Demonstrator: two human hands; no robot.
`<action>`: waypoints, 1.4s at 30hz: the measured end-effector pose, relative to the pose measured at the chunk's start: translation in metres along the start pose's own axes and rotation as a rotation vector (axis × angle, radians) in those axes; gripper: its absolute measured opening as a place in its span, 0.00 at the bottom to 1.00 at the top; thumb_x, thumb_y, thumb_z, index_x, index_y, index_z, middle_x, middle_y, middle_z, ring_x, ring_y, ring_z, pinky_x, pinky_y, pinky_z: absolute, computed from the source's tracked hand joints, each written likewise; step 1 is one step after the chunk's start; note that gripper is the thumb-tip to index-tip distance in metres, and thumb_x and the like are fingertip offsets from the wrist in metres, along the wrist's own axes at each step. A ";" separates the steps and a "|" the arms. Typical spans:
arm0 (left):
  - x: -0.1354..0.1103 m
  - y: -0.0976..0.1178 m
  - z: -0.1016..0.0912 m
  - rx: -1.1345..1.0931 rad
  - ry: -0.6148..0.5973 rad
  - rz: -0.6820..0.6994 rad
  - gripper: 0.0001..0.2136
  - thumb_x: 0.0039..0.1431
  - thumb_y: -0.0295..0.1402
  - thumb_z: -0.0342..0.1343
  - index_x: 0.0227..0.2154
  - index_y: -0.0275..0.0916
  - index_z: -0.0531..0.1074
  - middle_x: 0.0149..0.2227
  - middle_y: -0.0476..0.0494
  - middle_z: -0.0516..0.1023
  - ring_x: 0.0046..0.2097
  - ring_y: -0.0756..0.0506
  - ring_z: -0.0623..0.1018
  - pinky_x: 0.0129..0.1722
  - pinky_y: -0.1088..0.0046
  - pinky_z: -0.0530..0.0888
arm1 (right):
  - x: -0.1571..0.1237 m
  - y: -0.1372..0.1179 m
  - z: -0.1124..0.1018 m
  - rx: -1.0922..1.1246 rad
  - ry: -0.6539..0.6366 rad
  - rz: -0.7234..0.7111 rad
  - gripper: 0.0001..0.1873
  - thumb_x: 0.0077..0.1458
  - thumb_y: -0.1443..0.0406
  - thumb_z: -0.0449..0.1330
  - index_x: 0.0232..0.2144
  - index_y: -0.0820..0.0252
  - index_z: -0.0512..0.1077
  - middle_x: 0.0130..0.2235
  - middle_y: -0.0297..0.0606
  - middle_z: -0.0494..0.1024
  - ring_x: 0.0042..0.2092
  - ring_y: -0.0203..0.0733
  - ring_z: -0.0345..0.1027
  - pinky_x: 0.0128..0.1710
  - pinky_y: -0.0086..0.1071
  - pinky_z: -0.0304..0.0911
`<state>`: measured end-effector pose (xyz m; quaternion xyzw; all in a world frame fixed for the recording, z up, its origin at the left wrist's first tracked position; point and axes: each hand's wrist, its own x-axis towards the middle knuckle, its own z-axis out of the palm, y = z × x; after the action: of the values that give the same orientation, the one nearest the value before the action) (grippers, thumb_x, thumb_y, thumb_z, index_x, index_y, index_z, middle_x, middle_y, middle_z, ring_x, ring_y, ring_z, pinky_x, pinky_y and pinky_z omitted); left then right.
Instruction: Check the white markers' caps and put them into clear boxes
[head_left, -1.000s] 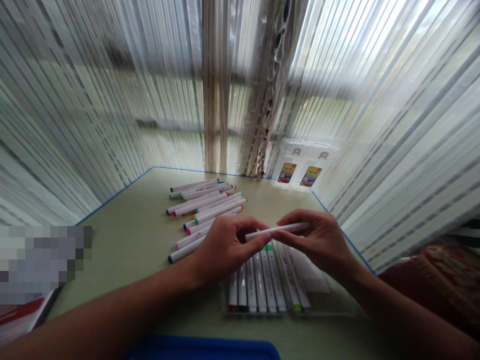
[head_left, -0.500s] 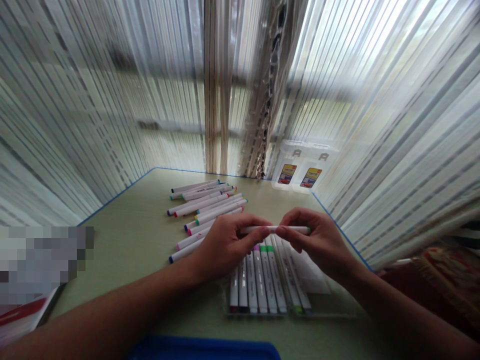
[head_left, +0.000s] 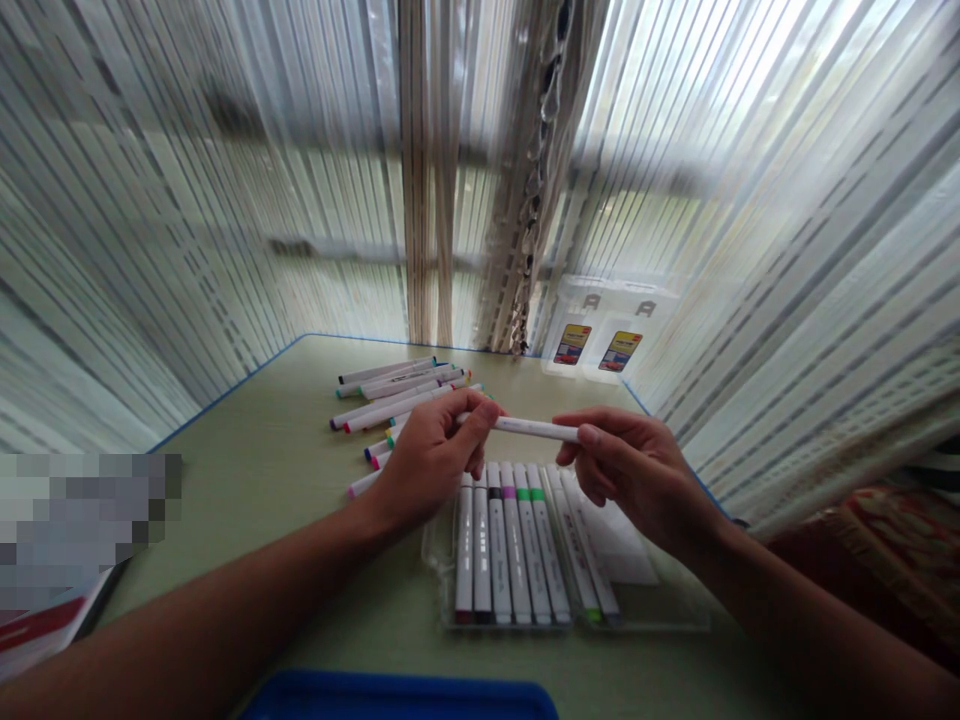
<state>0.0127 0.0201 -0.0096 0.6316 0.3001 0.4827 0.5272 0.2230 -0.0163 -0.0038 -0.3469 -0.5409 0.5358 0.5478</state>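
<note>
A white marker pen (head_left: 532, 429) is held level above the table between both hands. My left hand (head_left: 431, 455) pinches its left end and my right hand (head_left: 634, 475) pinches its right end. Just below them lies a clear plastic case (head_left: 675, 605) with several white markers (head_left: 514, 540) side by side in it, their coloured caps pointing away from me. More loose markers (head_left: 401, 390) lie in a row on the pale green table (head_left: 262, 470) beyond my left hand.
Striped sheer curtains (head_left: 225, 200) surround the table on three sides. Two clear packages with yellow labels (head_left: 600, 345) lean at the back right corner. A blue tray edge (head_left: 397, 695) shows at the bottom. A red and white item (head_left: 37, 630) lies at the lower left.
Both hands have lifted the marker a little up and away from me, so the markers in the case now show fully. My right fingers slid to the pen's end.
</note>
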 end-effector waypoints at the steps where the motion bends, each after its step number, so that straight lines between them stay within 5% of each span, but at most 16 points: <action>1: 0.000 -0.001 0.000 -0.010 0.009 -0.002 0.14 0.65 0.42 0.55 0.32 0.35 0.70 0.19 0.57 0.63 0.19 0.55 0.64 0.19 0.79 0.66 | 0.000 0.000 0.000 0.015 -0.003 0.007 0.10 0.56 0.63 0.66 0.39 0.61 0.81 0.27 0.39 0.80 0.17 0.26 0.57 0.16 0.22 0.59; 11: 0.005 0.000 0.000 -0.138 0.108 -0.022 0.14 0.64 0.41 0.54 0.31 0.34 0.71 0.16 0.59 0.55 0.17 0.55 0.59 0.17 0.79 0.68 | -0.001 -0.006 0.002 0.093 0.031 0.054 0.10 0.56 0.64 0.63 0.38 0.63 0.80 0.27 0.44 0.82 0.15 0.29 0.60 0.13 0.23 0.57; 21: 0.004 0.002 -0.003 -0.074 0.189 0.001 0.10 0.62 0.37 0.56 0.31 0.34 0.73 0.22 0.52 0.68 0.21 0.53 0.67 0.19 0.79 0.70 | 0.001 -0.005 0.001 0.104 0.059 0.097 0.10 0.54 0.64 0.63 0.37 0.64 0.80 0.27 0.44 0.83 0.14 0.30 0.59 0.13 0.24 0.58; 31: 0.002 0.004 -0.001 0.056 0.104 0.004 0.09 0.61 0.36 0.57 0.35 0.33 0.73 0.26 0.50 0.72 0.22 0.54 0.70 0.21 0.78 0.68 | 0.002 -0.005 -0.002 0.149 -0.127 0.221 0.16 0.54 0.67 0.61 0.45 0.67 0.79 0.31 0.48 0.83 0.19 0.32 0.63 0.19 0.26 0.62; 42: -0.016 0.011 0.013 0.293 -0.142 0.139 0.08 0.65 0.36 0.56 0.38 0.37 0.76 0.30 0.48 0.77 0.31 0.51 0.74 0.30 0.76 0.69 | -0.001 -0.002 -0.001 0.028 -0.321 0.263 0.17 0.55 0.64 0.67 0.47 0.62 0.76 0.31 0.41 0.83 0.20 0.30 0.66 0.20 0.24 0.64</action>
<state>0.0173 -0.0015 -0.0036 0.7534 0.2850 0.4233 0.4148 0.2247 -0.0173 -0.0023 -0.3170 -0.5637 0.6587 0.3846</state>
